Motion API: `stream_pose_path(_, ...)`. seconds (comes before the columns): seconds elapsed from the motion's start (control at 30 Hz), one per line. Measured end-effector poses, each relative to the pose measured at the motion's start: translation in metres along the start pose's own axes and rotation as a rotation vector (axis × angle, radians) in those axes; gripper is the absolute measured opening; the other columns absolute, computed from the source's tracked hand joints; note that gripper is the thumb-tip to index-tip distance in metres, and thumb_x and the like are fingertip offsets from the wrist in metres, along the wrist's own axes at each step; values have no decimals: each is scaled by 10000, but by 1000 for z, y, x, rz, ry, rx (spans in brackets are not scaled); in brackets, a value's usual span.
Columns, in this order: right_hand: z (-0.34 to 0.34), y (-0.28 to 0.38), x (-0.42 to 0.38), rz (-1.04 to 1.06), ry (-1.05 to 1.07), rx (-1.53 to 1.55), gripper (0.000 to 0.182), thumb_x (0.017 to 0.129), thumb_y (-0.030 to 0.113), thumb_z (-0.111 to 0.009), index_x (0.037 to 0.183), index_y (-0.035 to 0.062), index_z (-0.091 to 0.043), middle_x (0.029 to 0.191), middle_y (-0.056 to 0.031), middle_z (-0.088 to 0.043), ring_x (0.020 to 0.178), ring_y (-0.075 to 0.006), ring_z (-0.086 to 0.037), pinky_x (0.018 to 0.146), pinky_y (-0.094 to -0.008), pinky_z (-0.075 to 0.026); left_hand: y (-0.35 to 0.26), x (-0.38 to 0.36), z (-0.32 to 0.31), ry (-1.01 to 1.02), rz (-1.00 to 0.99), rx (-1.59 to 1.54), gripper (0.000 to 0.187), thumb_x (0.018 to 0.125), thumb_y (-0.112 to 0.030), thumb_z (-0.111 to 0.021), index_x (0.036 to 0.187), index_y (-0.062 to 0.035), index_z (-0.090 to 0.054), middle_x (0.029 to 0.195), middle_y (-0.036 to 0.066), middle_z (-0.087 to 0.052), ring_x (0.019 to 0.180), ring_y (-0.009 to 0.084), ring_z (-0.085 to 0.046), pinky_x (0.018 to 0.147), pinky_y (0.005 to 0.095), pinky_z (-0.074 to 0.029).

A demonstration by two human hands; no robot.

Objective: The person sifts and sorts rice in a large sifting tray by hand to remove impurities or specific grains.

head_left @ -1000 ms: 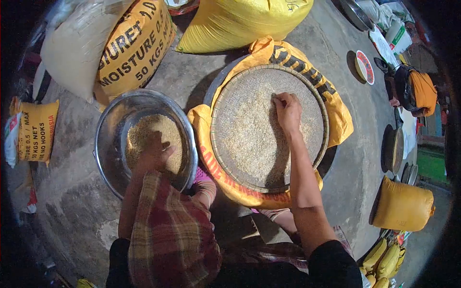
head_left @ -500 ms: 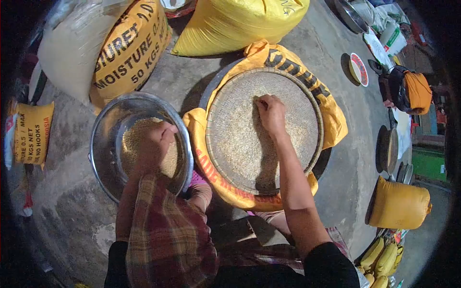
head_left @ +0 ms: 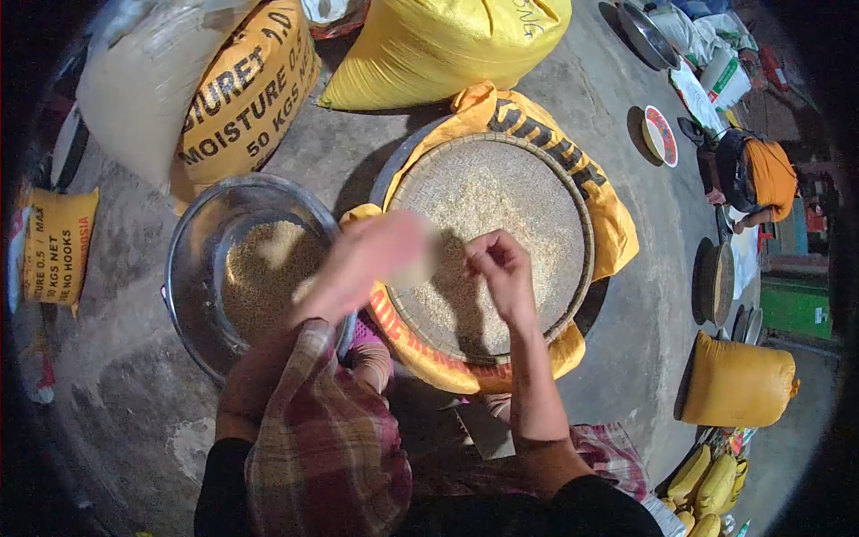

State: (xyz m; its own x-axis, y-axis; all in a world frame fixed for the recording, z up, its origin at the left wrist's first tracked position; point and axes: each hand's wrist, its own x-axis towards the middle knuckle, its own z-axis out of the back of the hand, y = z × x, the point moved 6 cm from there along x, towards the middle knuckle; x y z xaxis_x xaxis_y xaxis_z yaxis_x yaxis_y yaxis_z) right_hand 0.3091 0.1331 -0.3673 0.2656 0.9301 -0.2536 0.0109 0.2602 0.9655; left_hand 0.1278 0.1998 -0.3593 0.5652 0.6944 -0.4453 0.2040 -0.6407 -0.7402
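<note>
The right hand [head_left: 474, 255] has its grip closed in a pinch, thumb and fingertips drawn together; whether anything is caught between them is too small to tell. It hovers above a round woven tray [head_left: 586, 228], towards the near half. Pale grain [head_left: 479, 201] lies spread on the tray below this grip and beyond it.

The left hand [head_left: 385, 251] is just beside the right one, blurred by motion, over the left edge of the tray. How far open its grip is, and whether it has hold of anything, I cannot tell. Its forearm crosses the near right rim of a metal basin [head_left: 201, 259], which sits to the left of both grips with darker golden grain [head_left: 250, 259] in the bottom.

An orange sack [head_left: 617, 233] with printed letters lies under the tray, around and below the right grip. Beyond the left grip, and to its left, stands a printed sack [head_left: 255, 98]; a yellow sack [head_left: 447, 54] lies straight beyond the grips. Plaid cloth [head_left: 331, 421] is nearer the body than the left grip.
</note>
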Motion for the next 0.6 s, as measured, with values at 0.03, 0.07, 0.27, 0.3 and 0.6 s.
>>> stream_pose_path(0.03, -10, 7, -10, 57, -1, -111, 46, 830, -22, -562, 858, 14, -565, 728, -44, -593, 639, -142, -565, 595, -279, -483, 21, 3, -12, -61, 119, -48, 395, 929, -300, -453, 1172, 7, -506, 1081, 130, -590, 991, 267, -562, 935, 403, -422)
stream_pose_path(0.07, -20, 13, -19, 114, -4, -222, 109, 795, -50, -573, 881, 17, -576, 730, -63, -603, 631, -177, -580, 601, -298, -487, 43, 5, -17, -119, 240, -95, 354, 934, -283, -440, 1140, -9, -526, 1048, 114, -600, 962, 251, -569, 920, 394, -432)
stream_pose_path(0.27, -48, 42, -40, 341, 50, -710, 228, 696, -50, -614, 916, 7, -590, 854, -181, -554, 761, -356, -583, 685, -395, -481, 115, 17, -17, -46, 446, -432, 214, 928, -263, -449, 966, -87, -564, 940, 51, -602, 918, 190, -569, 863, 356, -447)
stream_pose_path(0.3, -43, 44, -39, 342, 38, -638, 234, 696, -57, -612, 921, 5, -588, 829, -176, -560, 749, -347, -588, 670, -387, -481, 110, 15, -18, -60, 425, -440, 257, 933, -253, -430, 1025, -54, -565, 983, 71, -606, 947, 208, -571, 882, 359, -445)
stream_pose_path(0.6, 64, -8, 31, 231, -325, -807, 146, 740, -22, -602, 884, -7, -616, 826, -171, -597, 732, -291, -609, 664, -348, -481, -4, -32, 89, -166, -48, 194, 403, 921, -295, -442, 1107, 52, -523, 1049, 207, -594, 1049, 301, -552, 915, 397, -430)
